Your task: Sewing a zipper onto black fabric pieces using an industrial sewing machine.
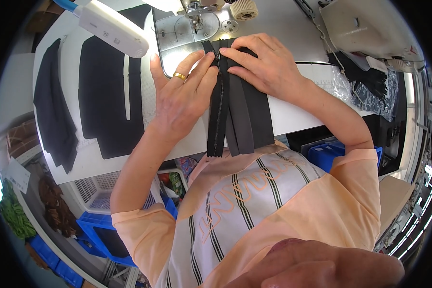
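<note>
Black zipper tape (219, 103) and dark fabric strips (248, 108) run lengthwise from the sewing machine's needle plate (187, 36) back toward you over the white table (293, 115). Seen from the head camera, your left hand (180, 98) lies flat and open left of the teeth; your right hand (264, 65), fingers spread, presses the strips nearer the needle.

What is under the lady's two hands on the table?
Under the left hand and right hand lies a black zipper beside dark fabric strips on the white table. The parts beneath the palms are covered.
</note>
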Tool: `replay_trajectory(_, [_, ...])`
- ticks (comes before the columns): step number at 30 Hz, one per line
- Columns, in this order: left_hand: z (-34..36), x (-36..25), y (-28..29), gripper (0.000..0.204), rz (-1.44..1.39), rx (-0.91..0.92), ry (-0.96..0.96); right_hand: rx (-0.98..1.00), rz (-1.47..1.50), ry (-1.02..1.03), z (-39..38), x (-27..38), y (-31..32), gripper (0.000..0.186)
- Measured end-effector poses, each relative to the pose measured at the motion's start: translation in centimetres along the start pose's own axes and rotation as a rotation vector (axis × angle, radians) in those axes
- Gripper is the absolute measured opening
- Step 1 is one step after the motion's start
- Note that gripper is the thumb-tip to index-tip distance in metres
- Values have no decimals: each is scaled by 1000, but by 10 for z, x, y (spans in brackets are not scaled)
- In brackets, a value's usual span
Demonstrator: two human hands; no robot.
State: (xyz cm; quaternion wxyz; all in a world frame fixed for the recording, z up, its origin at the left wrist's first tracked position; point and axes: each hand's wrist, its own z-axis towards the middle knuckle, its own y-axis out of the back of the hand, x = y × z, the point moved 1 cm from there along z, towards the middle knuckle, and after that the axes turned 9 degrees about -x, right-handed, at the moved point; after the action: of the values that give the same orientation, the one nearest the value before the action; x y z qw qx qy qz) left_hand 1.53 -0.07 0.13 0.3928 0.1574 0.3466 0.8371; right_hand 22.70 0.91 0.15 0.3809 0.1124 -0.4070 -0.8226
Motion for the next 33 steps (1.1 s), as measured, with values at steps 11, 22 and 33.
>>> replay_trajectory(11, [5, 20, -3, 19, -126, 65, 82, -73, 229, 40, 1, 1, 7, 34])
replay_trajectory(22, [2, 27, -4, 17, -212, 109, 135, -20, 272, 101, -32, 116, 19, 31])
replay_trajectory(33, [6, 23, 0, 18, -118, 121, 88, 44, 381, -87, -58, 94, 39, 30])
